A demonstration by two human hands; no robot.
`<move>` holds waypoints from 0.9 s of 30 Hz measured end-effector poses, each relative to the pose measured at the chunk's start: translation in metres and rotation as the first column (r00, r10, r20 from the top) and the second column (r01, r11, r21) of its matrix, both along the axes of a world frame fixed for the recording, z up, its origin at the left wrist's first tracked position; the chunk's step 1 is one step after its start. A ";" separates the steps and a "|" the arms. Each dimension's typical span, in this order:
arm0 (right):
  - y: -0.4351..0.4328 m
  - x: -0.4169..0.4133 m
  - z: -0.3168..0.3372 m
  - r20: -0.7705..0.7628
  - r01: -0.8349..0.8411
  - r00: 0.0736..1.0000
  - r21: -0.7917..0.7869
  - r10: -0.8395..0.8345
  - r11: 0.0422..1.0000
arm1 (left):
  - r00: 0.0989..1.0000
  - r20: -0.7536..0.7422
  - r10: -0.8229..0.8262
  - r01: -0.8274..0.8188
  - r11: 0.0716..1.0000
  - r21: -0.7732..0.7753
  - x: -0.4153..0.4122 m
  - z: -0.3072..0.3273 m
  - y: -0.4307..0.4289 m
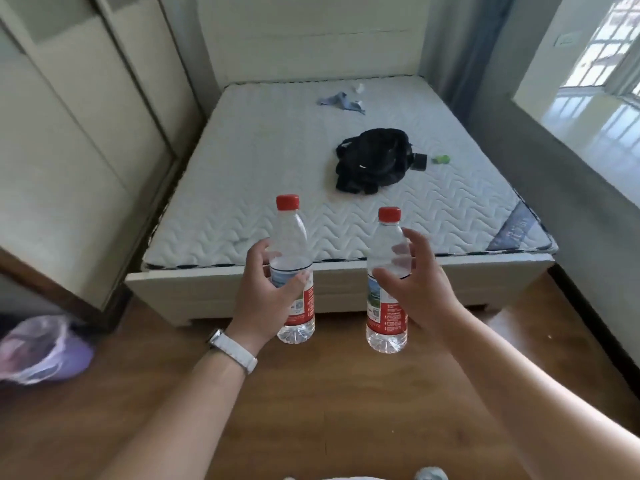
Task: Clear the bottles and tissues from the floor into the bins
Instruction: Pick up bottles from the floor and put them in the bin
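Person is standing at the foot of the bed (346,278), holding one bottle per hand, both upright and clear of the wooden floor (311,403).

Left hand (266,292) is wrapping the left bottle (294,271) around the label, fingers and thumb closed on it. Right hand (415,282) is gripping the right bottle (386,306) more loosely: thumb is on the front, fingers are showing through the plastic behind, fingertips splayed. It's holding, but I'd call it the weaker grip.

Step in hand, by my read: carrying, pickup done, drop-off pending. Only bin I'm seeing is the one with the purple liner (41,348), low at far left and blurred. Next move is probably turning left and lowering both bottles into it. Whether there's a second bin, can't tell from here.

Bottles: clear plastic, red caps on, red-and-white labels, looking empty or close to it, so they should handle light and be easy to crush if squeezed.

No tissues showing on the visible floor. Small white scraps (360,88) are lying on the mattress (263,174), too small to identify.
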State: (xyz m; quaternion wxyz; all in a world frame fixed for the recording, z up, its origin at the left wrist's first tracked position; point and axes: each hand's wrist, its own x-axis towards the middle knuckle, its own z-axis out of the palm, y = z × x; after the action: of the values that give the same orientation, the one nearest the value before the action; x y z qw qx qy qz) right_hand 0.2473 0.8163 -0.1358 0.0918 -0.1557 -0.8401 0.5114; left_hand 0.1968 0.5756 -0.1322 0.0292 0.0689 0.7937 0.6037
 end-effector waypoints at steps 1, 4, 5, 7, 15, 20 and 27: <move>-0.024 -0.007 0.000 -0.001 -0.038 0.999 0.006 0.038 0.999 | 0.999 0.008 0.033 -0.033 0.999 0.010 0.003 -0.002 -0.028; -0.098 -0.025 -0.002 -0.006 -0.156 0.988 0.002 0.156 0.988 | 0.989 0.039 0.144 -0.145 0.989 0.041 0.013 -0.006 -0.109; -0.122 -0.030 -0.002 -0.005 -0.201 0.980 -0.001 0.201 0.980 | 0.981 0.042 0.191 -0.192 0.981 0.038 0.017 -0.008 -0.133; -0.168 -0.040 -0.002 0.003 -0.298 0.955 0.001 0.298 0.955 | 0.956 0.038 0.291 -0.292 0.956 0.033 0.029 -0.012 -0.176; -0.317 -0.077 0.003 0.008 -0.562 0.827 0.037 0.562 0.827 | 0.799 0.084 0.595 -0.601 0.795 0.080 0.075 -0.018 -0.304; -0.392 -0.096 -0.002 0.008 -0.680 0.733 0.041 0.680 0.732 | 0.691 0.106 0.715 -0.722 0.690 0.056 0.090 -0.017 -0.355; -0.471 -0.154 -0.023 0.057 -0.799 0.601 0.001 0.798 0.601 | 0.547 0.130 0.827 -0.835 0.551 0.010 0.065 -0.028 -0.409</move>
State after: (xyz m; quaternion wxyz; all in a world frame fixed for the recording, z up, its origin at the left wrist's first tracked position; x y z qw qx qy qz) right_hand 0.0930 0.3451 -0.1593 -0.1653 0.2239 -0.8300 0.4833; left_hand 0.2615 0.1662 -0.1600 -0.2184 -0.3468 0.7073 0.5760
